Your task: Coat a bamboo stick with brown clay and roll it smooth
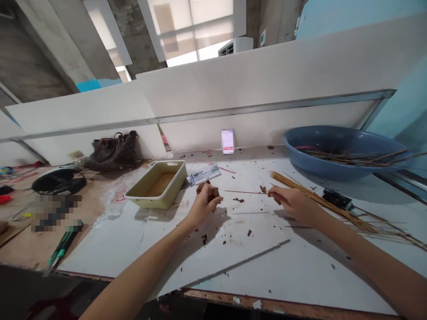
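Note:
My left hand (pixel 204 205) is closed around a dark brown, clay-like lump (pixel 216 193), mostly hidden by the fingers. My right hand (pixel 289 198) pinches one end of a thin reddish-brown stick (pixel 245 192). The stick lies nearly level between the two hands, its free end pointing at the lump and a little apart from it. Small brown crumbs (pixel 239 200) are scattered on the white board below. Beside my right forearm lies a bundle of thin tan sticks (pixel 320 200), with some loose ones near it.
A blue basin (pixel 340 166) holding more sticks stands at the right rear. Left of my left hand is a yellow-green tray (pixel 156 202). Further left are a brown bag (pixel 115 153) and a green-black tool (pixel 65 242). A grey strip (pixel 240 263) lies in front. A phone (pixel 227 141) leans against the partition.

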`<state>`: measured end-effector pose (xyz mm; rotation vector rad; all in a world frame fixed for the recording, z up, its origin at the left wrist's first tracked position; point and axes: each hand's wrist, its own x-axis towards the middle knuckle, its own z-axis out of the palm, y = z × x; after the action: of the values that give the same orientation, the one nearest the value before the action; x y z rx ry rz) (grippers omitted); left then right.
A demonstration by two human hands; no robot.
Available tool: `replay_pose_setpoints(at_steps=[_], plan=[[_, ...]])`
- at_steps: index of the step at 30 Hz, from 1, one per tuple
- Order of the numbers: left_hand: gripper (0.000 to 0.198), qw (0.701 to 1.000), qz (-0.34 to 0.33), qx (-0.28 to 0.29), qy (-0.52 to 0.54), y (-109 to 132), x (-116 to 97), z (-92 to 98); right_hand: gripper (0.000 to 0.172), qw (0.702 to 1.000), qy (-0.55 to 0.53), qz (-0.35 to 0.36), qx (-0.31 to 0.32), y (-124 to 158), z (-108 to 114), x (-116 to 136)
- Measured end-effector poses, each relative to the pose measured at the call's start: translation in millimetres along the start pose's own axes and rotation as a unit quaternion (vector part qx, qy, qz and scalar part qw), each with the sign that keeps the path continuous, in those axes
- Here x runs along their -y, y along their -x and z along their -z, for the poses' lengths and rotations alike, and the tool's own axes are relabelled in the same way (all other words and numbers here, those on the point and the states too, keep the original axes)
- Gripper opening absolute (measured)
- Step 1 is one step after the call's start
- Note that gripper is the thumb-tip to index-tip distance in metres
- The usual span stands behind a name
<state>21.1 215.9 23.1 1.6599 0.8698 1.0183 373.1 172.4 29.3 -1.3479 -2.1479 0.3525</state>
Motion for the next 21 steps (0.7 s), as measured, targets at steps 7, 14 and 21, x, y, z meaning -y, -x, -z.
replay_pose_setpoints(at_steps=[7,14,21], plan=[[0.033,1.0,0.012,0.022,0.002,2.4,2.3,-0.3,0.03,0.999,0.016,0.039,-0.001,-0.2,-1.1,4.0],[0.033,0.999,0.017,0.024,0.022,1.3,-2.5,-1.3,0.03,0.997,0.031,0.057,-0.032,1.2,-1.5,-3.5],[0.033,0.999,0.026,0.027,0.019,1.6,-1.2,-1.0,0.038,0.997,0.03,0.066,-0.021,0.7,-1.6,0.2]])
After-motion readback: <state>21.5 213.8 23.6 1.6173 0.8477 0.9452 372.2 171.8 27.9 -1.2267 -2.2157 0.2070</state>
